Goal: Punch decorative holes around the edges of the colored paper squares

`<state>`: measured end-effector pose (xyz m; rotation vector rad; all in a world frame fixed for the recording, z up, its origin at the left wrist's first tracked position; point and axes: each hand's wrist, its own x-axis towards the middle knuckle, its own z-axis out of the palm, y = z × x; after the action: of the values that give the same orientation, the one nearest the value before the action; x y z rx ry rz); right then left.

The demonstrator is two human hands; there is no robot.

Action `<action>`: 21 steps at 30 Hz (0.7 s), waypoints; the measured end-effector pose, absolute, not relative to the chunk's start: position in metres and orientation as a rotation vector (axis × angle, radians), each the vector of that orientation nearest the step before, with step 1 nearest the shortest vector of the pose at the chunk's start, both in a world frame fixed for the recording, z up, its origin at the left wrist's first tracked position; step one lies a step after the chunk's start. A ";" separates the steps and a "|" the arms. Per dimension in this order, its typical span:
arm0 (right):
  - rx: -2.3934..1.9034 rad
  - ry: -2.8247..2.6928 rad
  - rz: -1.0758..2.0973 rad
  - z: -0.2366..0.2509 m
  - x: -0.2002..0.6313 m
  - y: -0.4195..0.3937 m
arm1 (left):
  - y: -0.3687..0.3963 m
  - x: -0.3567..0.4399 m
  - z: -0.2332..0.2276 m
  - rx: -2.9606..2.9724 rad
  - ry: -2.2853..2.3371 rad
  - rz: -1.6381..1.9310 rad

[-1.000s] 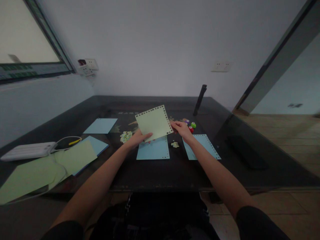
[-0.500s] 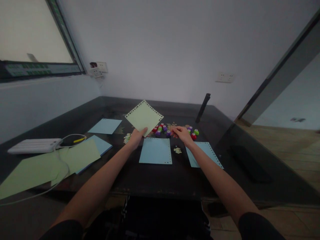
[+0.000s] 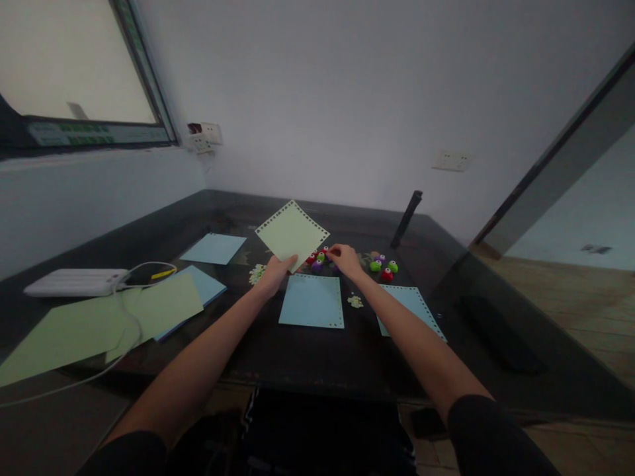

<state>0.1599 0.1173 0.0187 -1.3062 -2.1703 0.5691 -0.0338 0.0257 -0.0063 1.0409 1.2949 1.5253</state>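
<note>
My left hand [image 3: 274, 274] is closed on the lower corner of a pale green paper sheet [image 3: 292, 231], held up tilted with its corner upward. Punched holes line the sheet's two upper edges. My right hand [image 3: 346, 260] is pinched at a purple craft punch [image 3: 329, 256] at the right side of a cluster of small red, green and purple craft punches [image 3: 317, 266]. The fingers partly hide that punch. Below the hands lies a light blue sheet [image 3: 311, 301] with holes along its edges. Under my right forearm is another holed blue sheet [image 3: 409, 303].
More craft punches [image 3: 387, 274] stand to the right. Piles of paper bits [image 3: 355, 301] lie on the dark table [image 3: 297, 360]. At left are green sheets [image 3: 84, 334], blue sheets [image 3: 214, 248], a white power bank [image 3: 77, 282] and its cable. A black upright bar [image 3: 407, 218] stands at the back.
My right hand has moved left to the edge of the punch cluster, uncovering the punches on the right. My left hand still holds up the green sheet. The view has shifted slightly.
</note>
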 end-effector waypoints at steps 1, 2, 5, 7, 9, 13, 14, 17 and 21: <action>-1.332 -2.180 0.509 0.018 0.156 0.116 | 0.025 -0.033 -0.006 1.037 1.295 1.522; -1.362 -2.186 0.437 0.017 0.152 0.115 | 0.025 -0.033 -0.005 1.029 1.296 1.521; -1.455 -2.235 0.284 0.014 0.142 0.115 | 0.024 -0.031 -0.003 1.005 1.296 1.515; -1.494 -2.280 0.247 0.012 0.136 0.118 | 0.022 -0.030 -0.001 1.006 1.287 1.512; -1.503 -2.324 0.230 0.011 0.132 0.120 | 0.021 -0.029 0.000 1.016 1.280 1.510; -1.528 -2.390 0.181 0.011 0.129 0.121 | 0.020 -0.027 -0.001 1.059 1.277 1.482; -1.535 -2.396 0.174 0.011 0.128 0.120 | 0.021 -0.027 -0.002 1.073 1.273 1.472; -1.550 -2.398 0.175 0.011 0.128 0.120 | 0.021 -0.027 -0.004 1.098 1.259 1.453; -1.573 -2.384 0.190 0.009 0.126 0.120 | 0.021 -0.026 -0.005 1.113 1.275 1.437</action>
<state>0.1260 0.1197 0.0092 -1.5729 -2.3835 0.1899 -0.0262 0.0207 -0.0053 1.1133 1.2746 1.4373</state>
